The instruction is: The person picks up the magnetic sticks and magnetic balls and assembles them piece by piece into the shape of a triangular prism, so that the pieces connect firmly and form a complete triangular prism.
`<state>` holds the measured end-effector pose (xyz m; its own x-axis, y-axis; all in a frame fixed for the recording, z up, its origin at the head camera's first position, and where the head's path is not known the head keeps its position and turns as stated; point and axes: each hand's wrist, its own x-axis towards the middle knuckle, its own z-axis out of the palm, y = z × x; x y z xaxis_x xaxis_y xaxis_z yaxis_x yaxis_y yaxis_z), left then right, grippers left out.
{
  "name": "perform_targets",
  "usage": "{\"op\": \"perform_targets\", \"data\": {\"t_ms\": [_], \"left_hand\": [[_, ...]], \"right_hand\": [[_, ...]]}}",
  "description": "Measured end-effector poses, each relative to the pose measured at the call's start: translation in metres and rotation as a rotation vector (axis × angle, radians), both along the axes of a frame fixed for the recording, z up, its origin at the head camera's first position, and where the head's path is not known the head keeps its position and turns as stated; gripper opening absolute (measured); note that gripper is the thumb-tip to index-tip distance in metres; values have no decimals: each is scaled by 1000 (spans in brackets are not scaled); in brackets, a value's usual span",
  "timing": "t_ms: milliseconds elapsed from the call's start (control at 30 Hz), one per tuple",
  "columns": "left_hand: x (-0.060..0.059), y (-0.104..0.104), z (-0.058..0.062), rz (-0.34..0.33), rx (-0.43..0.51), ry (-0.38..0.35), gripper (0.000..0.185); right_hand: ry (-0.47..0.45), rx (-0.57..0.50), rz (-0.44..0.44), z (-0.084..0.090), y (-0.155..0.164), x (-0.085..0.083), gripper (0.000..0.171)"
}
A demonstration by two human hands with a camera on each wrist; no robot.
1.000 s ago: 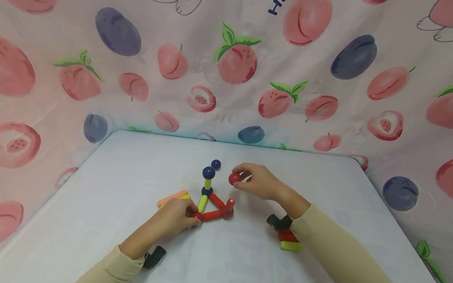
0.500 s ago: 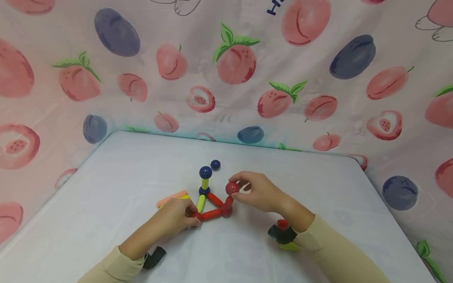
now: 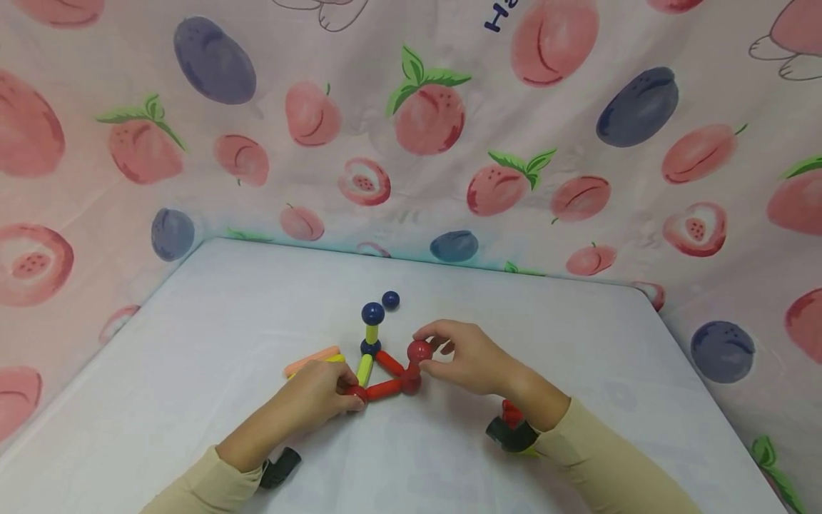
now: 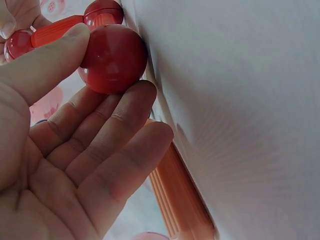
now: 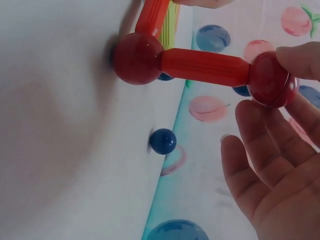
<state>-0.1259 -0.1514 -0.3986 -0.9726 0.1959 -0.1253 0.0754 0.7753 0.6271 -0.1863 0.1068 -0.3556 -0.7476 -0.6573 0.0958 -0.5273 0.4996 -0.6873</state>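
A toy frame of rods and balls lies on the white table (image 3: 212, 335). Its flat triangle has two red rods (image 3: 385, 390) and a yellow-green rod (image 3: 366, 369). My left hand (image 3: 350, 395) pinches the near-left red corner ball (image 4: 114, 59) between thumb and fingers. My right hand (image 3: 429, 351) pinches a red ball (image 3: 419, 350) (image 5: 270, 78), which sits on top of an upright red rod (image 5: 205, 66) that rises from the right corner ball (image 5: 138, 58). At the far corner a yellow rod (image 3: 372, 333) stands with a blue ball (image 3: 372, 313) on top.
A loose blue ball (image 3: 390, 299) (image 5: 163, 141) lies just behind the frame. An orange rod (image 3: 312, 360) (image 4: 180, 195) lies left of my left hand. Red and yellow pieces (image 3: 511, 414) sit half hidden under my right wrist. Fruit-print cloth (image 3: 430, 114) walls the table's far and side edges.
My right hand has brought the red ball down and leftward onto the top of the upright red rod. My left hand has stayed on its corner ball.
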Motion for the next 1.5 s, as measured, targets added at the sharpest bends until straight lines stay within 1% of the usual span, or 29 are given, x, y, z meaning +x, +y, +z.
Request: {"op": "perform_targets", "data": {"t_ms": [167, 267, 333, 433, 500, 567, 600, 700, 767, 800, 867, 967, 1000, 1067, 1133, 1233, 1333, 1500], "left_hand": [[0, 2, 0, -6, 5, -9, 27], [-1, 4, -1, -15, 40, -21, 27], [-2, 5, -3, -38, 80, -34, 27], [-2, 3, -5, -89, 130, -56, 27], [-2, 0, -2, -106, 141, -51, 25], [-3, -3, 4, -97, 139, -14, 24], [-5, -4, 8, -84, 144, 16, 24], [-9, -6, 21, -43, 167, 136, 28], [-12, -6, 28, -31, 191, 218, 35], [-13, -6, 31, -28, 194, 263, 38], [-17, -6, 36, -26, 191, 331, 42], [-26, -5, 40, -28, 168, 388, 48], [-29, -4, 42, -37, 160, 390, 50], [-37, -3, 43, -59, 144, 371, 54], [-43, -3, 44, -94, 140, 333, 56], [-50, -5, 44, -122, 133, 268, 52], [-53, -7, 43, -128, 128, 236, 43], [-53, -9, 42, -138, 152, 251, 36]], "right_hand": [[13, -5, -10, -3, 0, -1, 38], [20, -10, -34, -3, -1, -1, 38], [24, -14, -48, -2, 0, -1, 39], [23, -23, -61, -2, 1, -2, 39], [20, -28, -64, -3, 2, -3, 39], [16, -34, -67, -3, 3, -3, 39], [14, -36, -68, -3, 3, -3, 39], [10, -39, -74, -3, 4, -3, 39], [9, -41, -80, -4, 5, -3, 39], [8, -41, -83, -4, 5, -3, 39], [5, -44, -87, -4, 4, -3, 39], [5, -45, -92, -4, 4, -4, 40], [6, -45, -95, -4, 4, -4, 40], [8, -46, -99, -3, 3, -4, 41], [12, -44, -107, -3, 2, -4, 42], [12, -41, -118, -3, 1, -4, 42], [15, -41, -124, -2, -1, -5, 41], [20, -46, -122, -1, -3, -9, 38]]}}
